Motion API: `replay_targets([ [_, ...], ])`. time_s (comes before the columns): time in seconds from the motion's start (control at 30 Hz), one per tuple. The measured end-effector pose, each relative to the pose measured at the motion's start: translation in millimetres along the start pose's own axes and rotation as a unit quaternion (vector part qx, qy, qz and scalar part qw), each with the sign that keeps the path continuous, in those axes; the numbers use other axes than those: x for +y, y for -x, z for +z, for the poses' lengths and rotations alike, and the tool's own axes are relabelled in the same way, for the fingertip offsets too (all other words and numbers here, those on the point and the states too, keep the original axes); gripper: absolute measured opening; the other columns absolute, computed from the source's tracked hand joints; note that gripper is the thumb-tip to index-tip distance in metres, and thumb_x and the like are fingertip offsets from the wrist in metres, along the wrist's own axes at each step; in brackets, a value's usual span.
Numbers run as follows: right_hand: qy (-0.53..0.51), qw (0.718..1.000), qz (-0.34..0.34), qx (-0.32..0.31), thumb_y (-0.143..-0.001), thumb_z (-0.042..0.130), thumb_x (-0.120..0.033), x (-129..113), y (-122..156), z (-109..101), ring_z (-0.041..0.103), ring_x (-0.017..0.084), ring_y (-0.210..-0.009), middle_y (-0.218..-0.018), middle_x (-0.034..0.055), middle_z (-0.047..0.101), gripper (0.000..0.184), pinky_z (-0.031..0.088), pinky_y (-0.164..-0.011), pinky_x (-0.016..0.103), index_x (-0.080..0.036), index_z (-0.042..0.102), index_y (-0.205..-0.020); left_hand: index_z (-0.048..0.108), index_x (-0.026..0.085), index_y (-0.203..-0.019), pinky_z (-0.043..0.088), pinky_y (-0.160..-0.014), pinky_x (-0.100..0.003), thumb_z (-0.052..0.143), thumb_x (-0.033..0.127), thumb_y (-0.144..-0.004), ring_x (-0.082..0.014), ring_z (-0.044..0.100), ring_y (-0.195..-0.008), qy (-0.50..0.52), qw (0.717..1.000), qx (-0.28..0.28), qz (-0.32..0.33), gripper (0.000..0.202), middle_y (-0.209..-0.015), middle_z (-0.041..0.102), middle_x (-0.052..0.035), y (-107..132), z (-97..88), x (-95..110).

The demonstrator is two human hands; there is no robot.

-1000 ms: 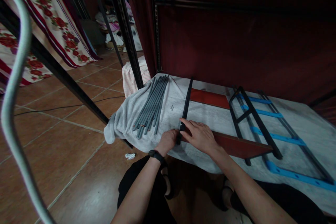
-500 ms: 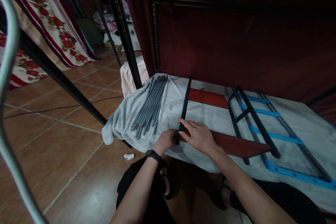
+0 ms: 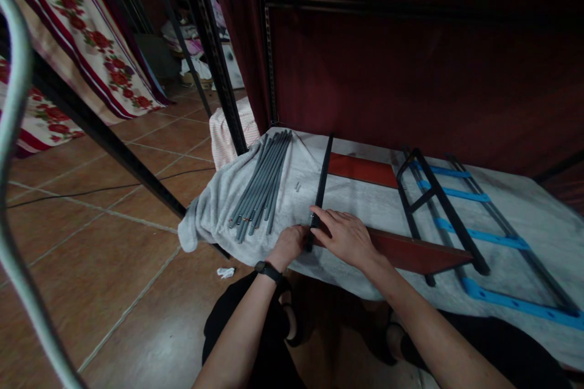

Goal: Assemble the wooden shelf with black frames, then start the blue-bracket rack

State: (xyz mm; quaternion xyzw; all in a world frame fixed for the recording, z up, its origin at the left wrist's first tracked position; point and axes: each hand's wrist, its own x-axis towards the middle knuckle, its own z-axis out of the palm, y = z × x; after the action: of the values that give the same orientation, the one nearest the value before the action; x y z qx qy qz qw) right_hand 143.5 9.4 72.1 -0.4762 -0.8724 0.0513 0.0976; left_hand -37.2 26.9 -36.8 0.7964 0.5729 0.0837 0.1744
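My left hand point(image 3: 292, 243), a watch on its wrist, is closed with fingertips pinched at the left side of a black metal bar point(image 3: 325, 173), close to the bar's near end. What the pinch holds is hidden. From the other side my right hand point(image 3: 344, 237) grips the same bar between thumb and forefinger. Joined to the bar are a red-brown board point(image 3: 406, 251) at the near end and a red panel point(image 3: 362, 170) farther back. Both reach right to a black tubular frame point(image 3: 438, 213). Small screws point(image 3: 297, 186) lie left of the bar.
Grey rods point(image 3: 260, 185) lie bundled on the grey blanket point(image 3: 310, 149). To the right rests a rack with blue slats point(image 3: 483, 235). Black posts point(image 3: 214, 55) stand at the left, and a pale curved tube point(image 3: 18, 194) crosses the left edge. A cable point(image 3: 114, 187) runs across the tiled floor.
The view has shifted very slightly. Both hands stay at the same place on the black metal bar, and nothing else has visibly moved.
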Motion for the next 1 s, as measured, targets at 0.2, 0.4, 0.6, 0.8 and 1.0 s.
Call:
replay_targets([
  [0.2,-0.003,1.0,-0.001,-0.001,-0.1,0.041,-0.046,1.5,-0.1,1.9,0.063,0.022,-0.111,-0.124,0.0061,0.068,0.053,0.044,-0.097,0.037,-0.026,0.042,-0.148,0.07,0.015,-0.101,0.048,-0.075,-0.027,0.055,0.016,-0.087,-0.0209,0.069,-0.087,0.027,1.0,-0.006,-0.003,0.021,-0.093,0.074,-0.0085,0.5,0.1,-0.7],
  [0.4,0.0,1.0,-0.002,0.003,-0.1,0.042,-0.045,0.9,0.7,1.3,0.063,0.023,-0.111,-0.123,0.0055,0.068,0.053,0.045,-0.097,0.037,-0.025,0.042,-0.148,0.07,0.014,-0.107,0.049,-0.079,-0.029,0.051,0.017,-0.09,-0.0227,0.069,-0.091,0.017,1.0,0.021,0.01,0.025,-0.095,0.074,-0.0104,-0.7,5.1,-3.6],
  [0.6,-0.004,1.0,0.0,-0.001,-0.1,0.042,-0.045,0.0,-0.1,0.3,0.063,0.023,-0.11,-0.123,0.0053,0.068,0.052,0.045,-0.096,0.036,-0.025,0.042,-0.148,0.071,0.015,-0.102,0.049,-0.076,-0.028,0.054,0.017,-0.088,-0.0215,0.069,-0.088,0.019,1.0,0.005,0.013,0.022,-0.093,0.074,-0.0088,0.5,2.4,-3.2],
  [0.8,-0.006,1.0,0.005,-0.009,-0.1,0.04,-0.046,-1.0,0.4,-1.9,0.062,0.022,-0.111,-0.122,0.0061,0.068,0.053,0.045,-0.097,0.037,-0.025,0.041,-0.149,0.069,0.015,-0.105,0.049,-0.077,-0.028,0.05,0.015,-0.091,-0.0205,0.069,-0.086,-0.009,1.0,0.021,0.02,0.024,-0.089,0.073,-0.0083,3.4,4.4,-0.6],
  [1.0,-0.002,1.0,0.007,-0.011,-0.1,0.04,-0.045,-1.6,0.2,-2.0,0.062,0.022,-0.111,-0.124,0.0064,0.068,0.052,0.044,-0.098,0.037,-0.026,0.042,-0.148,0.07,0.013,-0.095,0.049,-0.077,-0.029,0.046,0.017,-0.094,-0.0205,0.068,-0.084,-0.031,0.999,0.018,0.036,0.024,-0.086,0.072,-0.0097,3.3,4.9,-1.5],
])
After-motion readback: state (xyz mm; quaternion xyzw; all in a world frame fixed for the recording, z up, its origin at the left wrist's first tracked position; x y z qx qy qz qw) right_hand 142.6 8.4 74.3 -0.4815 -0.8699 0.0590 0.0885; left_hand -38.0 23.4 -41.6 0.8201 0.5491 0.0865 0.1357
